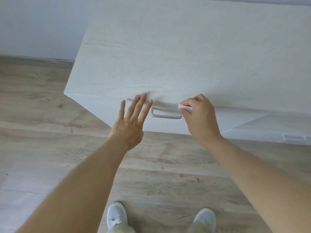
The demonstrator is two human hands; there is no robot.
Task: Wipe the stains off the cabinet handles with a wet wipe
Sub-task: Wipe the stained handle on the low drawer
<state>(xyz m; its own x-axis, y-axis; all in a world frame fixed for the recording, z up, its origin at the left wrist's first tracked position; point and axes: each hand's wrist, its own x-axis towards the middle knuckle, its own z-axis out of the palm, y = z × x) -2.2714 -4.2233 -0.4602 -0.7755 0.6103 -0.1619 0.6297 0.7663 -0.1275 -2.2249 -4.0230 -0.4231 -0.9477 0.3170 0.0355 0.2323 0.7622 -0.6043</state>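
The right hand is curling closed around a small white wet wipe, and most of that wipe is buried in the fist, only a crumpled edge peeking out at centre frame. It is pressing right at the right end of the cabinet handle, so that corner of the handle is disappearing behind the knuckles. Whether any stains are sitting on the metal is too hard to tell from here.

The handle itself is showing as a slim, pale grey loop with rounded corners, lying flat against the cabinet's narrow front face just below the middle of the frame. The left hand is hanging open just left of it, fingers spread and straight, gripping nothing, fingertips blurring against the cabinet's top edge. Contact there is unclear.

The cabinet is filling the upper centre and right, white with a faint wood grain, its far right side running out of frame. A second white unit is sitting at the right edge, its own handle only a smeared shape. Pale plank flooring with knots is spreading across the left and bottom, where two white shoes are being cropped by the lower edge.
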